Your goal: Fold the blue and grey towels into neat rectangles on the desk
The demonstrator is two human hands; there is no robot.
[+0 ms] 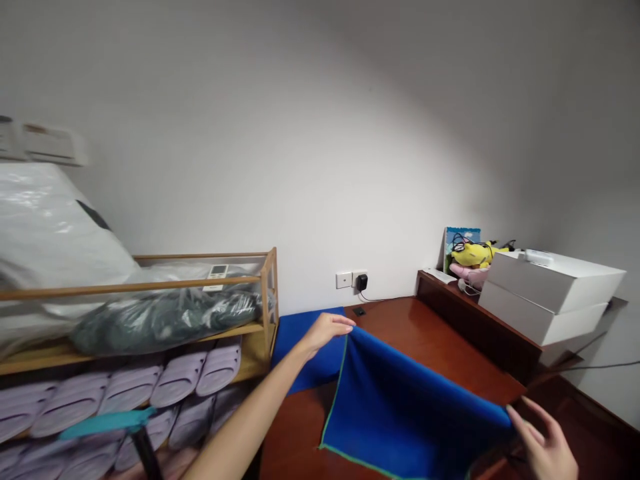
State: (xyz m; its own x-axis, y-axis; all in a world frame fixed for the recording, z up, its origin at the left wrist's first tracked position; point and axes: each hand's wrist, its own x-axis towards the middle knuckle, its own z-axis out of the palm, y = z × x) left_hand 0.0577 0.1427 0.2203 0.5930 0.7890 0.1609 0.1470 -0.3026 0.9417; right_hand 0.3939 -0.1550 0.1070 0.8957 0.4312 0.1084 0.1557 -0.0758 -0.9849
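A blue cloth with green stitched edging hangs spread between my two hands over the desk. My left hand is closed, pinching its upper left corner between thumb and fingers. At the upper right corner, my right hand grips the cloth between thumb and fingers. The top edge sags and slopes down toward the right, and the bottom runs partly out of view. Behind my left hand, a second blue cloth lies flat on the reddish-brown wooden desk.
To the left stands a wooden rack with plastic-wrapped bundles and rows of lilac slippers. White boxes and a yellow plush toy sit on a raised ledge at right. A black plug is in the wall socket.
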